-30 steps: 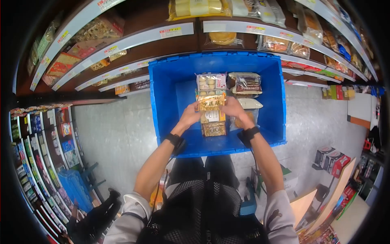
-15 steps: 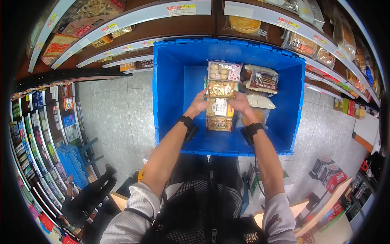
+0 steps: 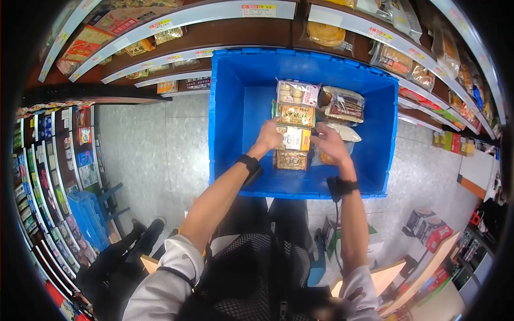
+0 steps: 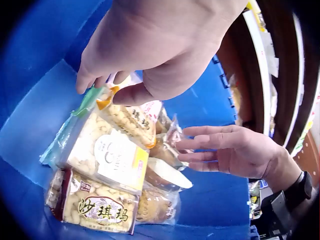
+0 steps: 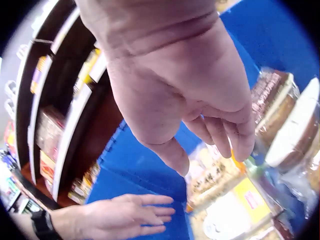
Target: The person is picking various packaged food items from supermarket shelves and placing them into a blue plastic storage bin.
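Note:
A column of packaged snacks lies in the blue crate (image 3: 300,186): a pink-white pack (image 3: 295,92), a gold pack (image 3: 295,115), a white-and-yellow pack (image 3: 293,138) and a brown-edged pack (image 3: 290,160). My left hand (image 3: 269,136) is at the column's left side, fingers extended in the right wrist view. On the other side, my right hand (image 3: 330,142) has relaxed, spread fingers. In the left wrist view, the left hand (image 4: 160,50) hangs over the gold pack's corner (image 4: 132,117); contact is unclear. Neither hand grips a pack.
More bagged goods (image 3: 344,107) lie along the crate's right side. Shelves of packaged food (image 3: 326,33) rise beyond its far edge. A blue stool (image 3: 91,214) stands at left beside a person in dark clothing (image 3: 115,259). Boxes (image 3: 428,227) are on the floor at right.
The gold pack, held between both hands earlier, now lies in the column. Both hands have let go and moved slightly toward the near side, the right one drawing away outward. The head view has shifted.

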Available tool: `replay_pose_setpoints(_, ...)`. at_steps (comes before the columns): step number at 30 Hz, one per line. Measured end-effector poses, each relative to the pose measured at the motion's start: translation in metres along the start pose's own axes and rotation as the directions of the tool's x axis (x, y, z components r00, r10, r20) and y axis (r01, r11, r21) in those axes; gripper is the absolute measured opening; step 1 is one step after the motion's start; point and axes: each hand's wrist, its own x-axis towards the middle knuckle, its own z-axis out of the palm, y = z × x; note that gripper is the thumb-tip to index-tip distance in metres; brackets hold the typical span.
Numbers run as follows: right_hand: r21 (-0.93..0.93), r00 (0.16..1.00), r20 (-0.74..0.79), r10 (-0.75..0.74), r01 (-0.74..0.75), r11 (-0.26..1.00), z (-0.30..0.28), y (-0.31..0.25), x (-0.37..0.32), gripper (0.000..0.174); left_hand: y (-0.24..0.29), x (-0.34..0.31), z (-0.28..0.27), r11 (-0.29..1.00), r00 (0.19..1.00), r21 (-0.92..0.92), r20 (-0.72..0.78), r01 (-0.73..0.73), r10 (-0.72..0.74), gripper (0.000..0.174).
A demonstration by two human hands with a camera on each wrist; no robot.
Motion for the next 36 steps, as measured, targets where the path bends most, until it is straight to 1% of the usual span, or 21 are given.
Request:
replay_pose_setpoints(1,0.169,0.989,-0.142,-0.049,0.073,0.983,0.001,-0.003,-0.02,0.052,0.033,-0.029,-0.017,0.998,0.996,-0.062,0.084,0.026,-0.021,0.059)
replay_pose_setpoints(2,0.237,0.989,-0.147,-0.001,0.036,0.971,-0.001,-0.025,-0.046,0.049,-0.001,-0.032,-0.006,0.961,0.961,0.024,-0.014,-0.277,0.277,0.058)
replay_pose_setpoints(3,0.305,0.987,-0.154,0.047,0.003,0.952,-0.001,-0.047,-0.073,0.047,0.008,-0.053,-0.016,0.956,0.957,-0.077,0.053,-0.282,0.286,0.056)
replay_pose_setpoints(4,0.31,0.988,-0.156,-0.012,0.06,0.949,0.001,-0.038,-0.089,0.044,0.024,-0.078,-0.03,0.945,0.946,-0.176,0.12,-0.277,0.3,0.054)
replay_pose_setpoints(5,0.354,0.988,-0.151,0.034,0.022,0.935,0.006,-0.043,-0.108,0.045,0.033,-0.099,-0.044,0.935,0.932,-0.207,0.165,-0.287,0.322,0.052)
replay_pose_setpoints(6,0.344,0.986,-0.163,0.024,0.034,0.938,0.012,-0.04,-0.125,0.043,0.037,-0.118,-0.058,0.926,0.915,-0.237,0.21,-0.295,0.345,0.05)
replay_pose_setpoints(7,0.323,0.985,-0.164,0.052,0.004,0.946,0.019,-0.038,-0.14,0.042,0.04,-0.134,-0.07,0.92,0.908,-0.235,0.206,-0.315,0.363,0.05)
replay_pose_setpoints(8,0.301,0.983,-0.166,0.077,-0.024,0.953,0.026,-0.036,-0.153,0.041,0.041,-0.148,-0.081,0.924,0.9,-0.206,0.237,-0.321,0.366,0.049)
replay_pose_setpoints(9,0.298,0.982,-0.179,0.059,-0.003,0.955,0.035,-0.036,-0.165,0.041,0.038,-0.159,-0.091,0.928,0.891,-0.178,0.267,-0.328,0.366,0.048)
replay_pose_setpoints(11,0.329,0.96,-0.254,0.117,-0.028,0.944,0.053,-0.036,-0.185,0.04,0.029,-0.176,-0.106,0.927,0.891,-0.128,0.258,-0.353,0.375,0.046)
replay_pose_setpoints(12,0.326,0.957,-0.27,0.106,-0.013,0.945,0.061,-0.041,-0.191,0.04,0.024,-0.182,-0.112,0.931,0.896,-0.083,0.254,-0.356,0.365,0.044)
replay_pose_setpoints(15,0.393,0.944,-0.323,0.073,0.063,0.917,0.086,-0.051,-0.208,0.04,0.011,-0.195,-0.124,0.921,0.892,-0.09,0.23,-0.379,0.39,0.042)
replay_pose_setpoints(20,0.36,0.932,-0.362,0.003,0.137,0.923,0.113,-0.07,-0.24,0.039,0.013,-0.229,-0.135,0.894,0.874,-0.126,0.193,-0.429,0.447,0.04)
replay_pose_setpoints(24,0.293,0.905,-0.418,-0.083,0.221,0.93,0.138,-0.072,-0.271,0.035,0.011,-0.265,-0.137,0.88,0.858,-0.145,0.2,-0.452,0.473,0.038)
replay_pose_setpoints(26,0.167,0.884,-0.445,-0.142,0.237,0.957,0.151,-0.069,-0.288,0.031,0.005,-0.281,-0.134,0.871,0.848,-0.141,0.2,-0.471,0.491,0.037)
replay_pose_setpoints(27,0.159,0.872,-0.462,-0.159,0.258,0.953,0.161,-0.06,-0.294,0.028,0.002,-0.292,-0.134,0.869,0.84,-0.133,0.222,-0.477,0.495,0.037)
replay_pose_setpoints(28,0.175,0.87,-0.469,-0.154,0.262,0.949,0.172,-0.056,-0.304,0.028,-0.002,-0.302,-0.137,0.868,0.83,-0.116,0.254,-0.484,0.497,0.037)
replay_pose_setpoints(30,0.1,0.877,-0.448,-0.176,0.245,0.964,0.191,-0.052,-0.325,0.028,-0.017,-0.327,-0.134,0.865,0.826,-0.083,0.266,-0.494,0.497,0.037)
replay_pose_setpoints(32,0.141,0.88,-0.452,-0.149,0.235,0.962,0.214,-0.045,-0.343,0.027,-0.034,-0.355,-0.135,0.907,0.855,-0.145,0.301,-0.396,0.422,0.038)
replay_pose_setpoints(33,0.162,0.884,-0.451,-0.126,0.22,0.962,0.228,-0.04,-0.35,0.026,-0.045,-0.365,-0.135,0.913,0.866,-0.077,0.293,-0.401,0.406,0.038)
replay_pose_setpoints(36,0.228,0.891,-0.45,-0.063,0.183,0.956,0.272,-0.016,-0.369,0.026,-0.081,-0.404,-0.14,0.938,0.89,-0.044,0.306,-0.343,0.339,0.039)
